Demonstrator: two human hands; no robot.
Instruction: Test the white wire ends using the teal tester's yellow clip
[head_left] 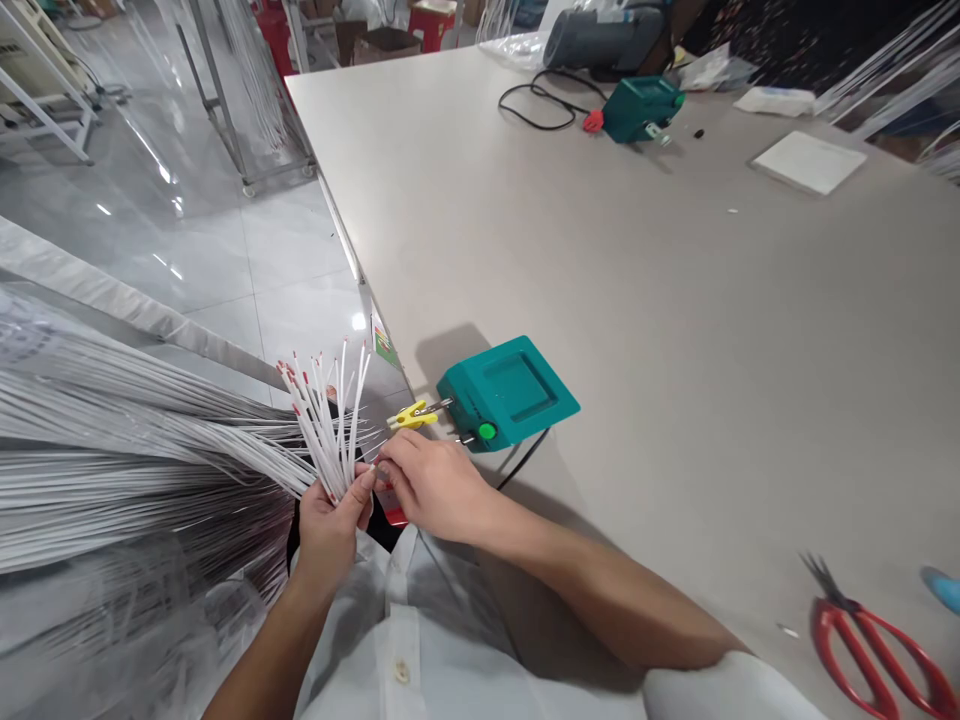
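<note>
My left hand point(334, 515) is closed around a bundle of white wires point(330, 430), whose upper ends fan out with red tips. Close beside it, my right hand point(427, 480) pinches at one thin wire end near the left thumb; the fingertips partly hide it. Just beyond my right hand, a green tester box point(517, 390) with a green button sits at the table's left edge. A yellow clip point(412, 415) is attached to a metal terminal on its side, close above my right knuckles.
Long white wires point(135, 440) hang in a thick mass at the left. On the table point(675, 330) lie red-handled scissors point(870, 640) at lower right. A second green box point(641, 110), a grey motor point(604, 40) and a white pad point(808, 162) are at the back.
</note>
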